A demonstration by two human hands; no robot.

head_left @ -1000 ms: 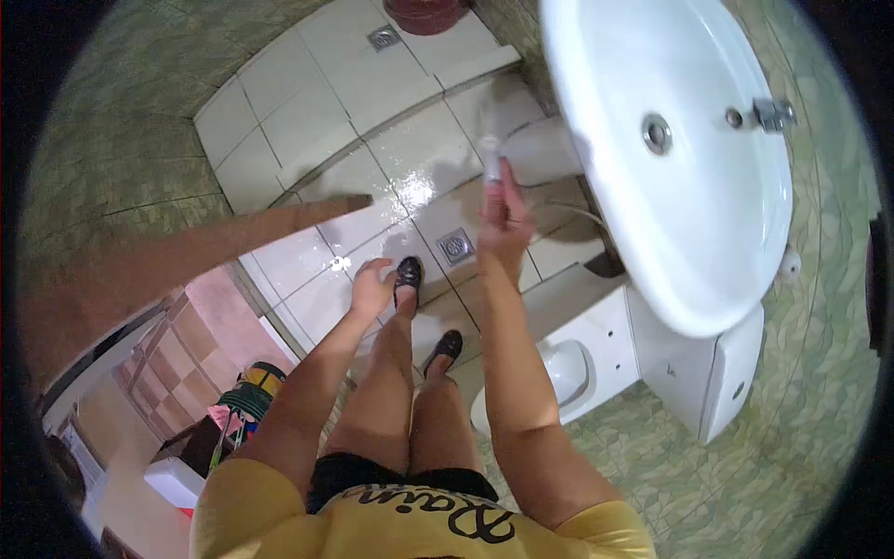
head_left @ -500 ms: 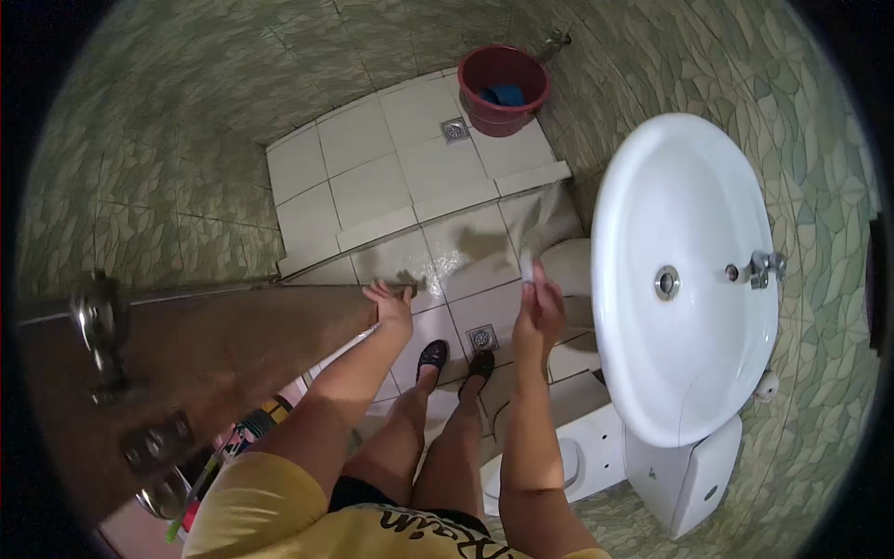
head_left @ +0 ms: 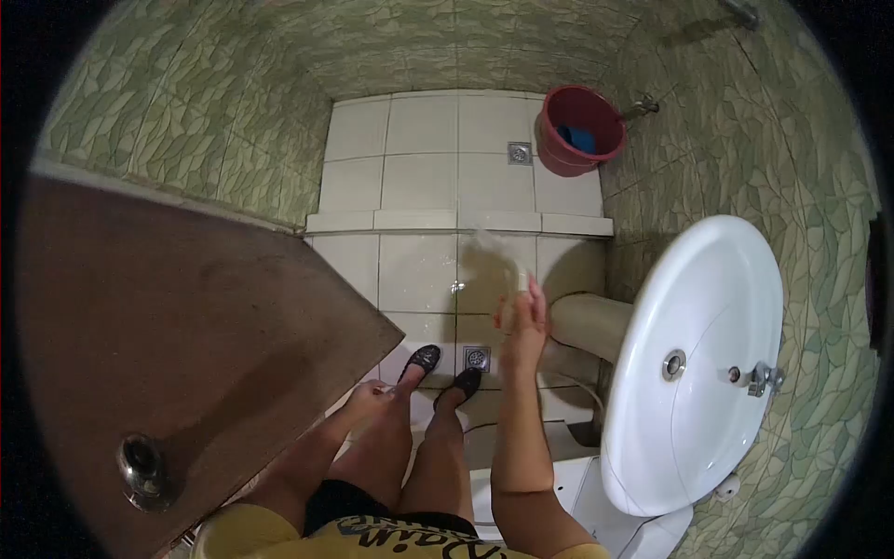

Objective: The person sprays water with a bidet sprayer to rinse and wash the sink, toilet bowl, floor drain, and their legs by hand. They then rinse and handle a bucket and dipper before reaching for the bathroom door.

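Note:
My right hand point(head_left: 524, 326) is closed around a slim pale handle point(head_left: 522, 279), held out over the floor left of the sink's pedestal. A whitish, see-through far end trails from the handle, too blurred for me to name its kind. Low on the left, my left hand point(head_left: 371, 401) is beside the edge of a brown door point(head_left: 205, 307), next to my leg. Its fingers look curled in, and I cannot make out anything held in them.
A white sink point(head_left: 643, 419) on a pedestal point(head_left: 591, 321) stands to the right, with part of a white toilet point(head_left: 582, 494) below. A low tiled curb point(head_left: 419, 221) crosses the floor. Beyond it, a red bucket point(head_left: 549, 154) holding something blue stands near a floor drain point(head_left: 519, 153).
My left hand has dropped from the door's edge toward my leg. The door now shows its broad face. My view has turned, shifting the bucket and sink; my right hand keeps the handle.

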